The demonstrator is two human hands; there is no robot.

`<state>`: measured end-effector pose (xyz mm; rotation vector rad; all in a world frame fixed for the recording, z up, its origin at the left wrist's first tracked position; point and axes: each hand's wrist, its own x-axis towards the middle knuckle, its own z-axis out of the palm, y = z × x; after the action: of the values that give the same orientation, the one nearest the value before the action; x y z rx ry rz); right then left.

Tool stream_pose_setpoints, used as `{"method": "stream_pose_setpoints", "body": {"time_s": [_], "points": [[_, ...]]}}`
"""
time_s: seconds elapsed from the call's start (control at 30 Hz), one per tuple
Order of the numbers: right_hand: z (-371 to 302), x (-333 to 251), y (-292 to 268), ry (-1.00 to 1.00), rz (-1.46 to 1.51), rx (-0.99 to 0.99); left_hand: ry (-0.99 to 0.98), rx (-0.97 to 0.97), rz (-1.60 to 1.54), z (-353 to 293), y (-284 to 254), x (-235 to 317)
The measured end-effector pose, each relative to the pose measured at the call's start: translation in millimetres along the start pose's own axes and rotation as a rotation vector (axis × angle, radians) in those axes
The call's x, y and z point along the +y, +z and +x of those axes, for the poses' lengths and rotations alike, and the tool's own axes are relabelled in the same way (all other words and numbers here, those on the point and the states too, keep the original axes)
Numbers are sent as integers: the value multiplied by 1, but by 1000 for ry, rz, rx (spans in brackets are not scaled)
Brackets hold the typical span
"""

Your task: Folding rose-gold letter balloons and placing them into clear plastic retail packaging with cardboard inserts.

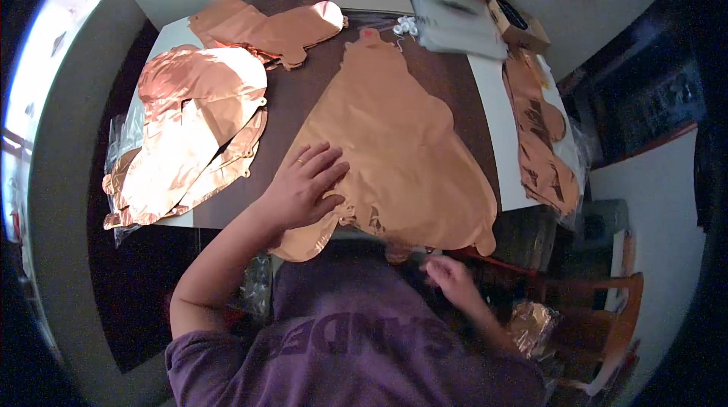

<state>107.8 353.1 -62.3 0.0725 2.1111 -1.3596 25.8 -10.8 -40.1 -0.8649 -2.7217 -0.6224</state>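
A large flat copper-coloured foil balloon (pixel 394 134) lies spread over the middle of the table, its narrow end pointing away and its wide end at the near edge. On the balloon's left side rests my left hand (pixel 307 183), palm down with the fingers stretched out and a ring on one of them. My right hand (pixel 451 278) is just below the near table edge, close to the balloon's lower rim. Motion blurs its fingers, so I cannot make out whether it holds anything.
Stacks of flat copper foil balloons lie at left (pixel 189 126), far left (pixel 265 31) and right (pixel 535 134). White string (pixel 406 25), clear plastic bags (pixel 459 24) and an open cardboard box (pixel 519 24) sit at the back. A wooden chair (pixel 614 316) stands at lower right.
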Motion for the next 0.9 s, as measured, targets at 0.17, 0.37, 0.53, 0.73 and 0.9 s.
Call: {"method": "stream_pose_setpoints", "body": {"time_s": [0.17, 0.37, 0.53, 0.73, 0.9], "points": [[29, -42, 48, -17, 1084, 219, -28, 21, -5, 2, -3, 5], [29, -57, 12, -187, 469, 365, -49, 38, -78, -3, -12, -15], [35, -71, 2, -227, 464, 301, 29, 39, 39, 8, -7, -16], [45, -66, 8, -183, 417, 260, -2, 22, 40, 36, -9, 11], [44, -63, 9, -231, 476, 294, -11, -54, -12, 38, 4, 5]]}}
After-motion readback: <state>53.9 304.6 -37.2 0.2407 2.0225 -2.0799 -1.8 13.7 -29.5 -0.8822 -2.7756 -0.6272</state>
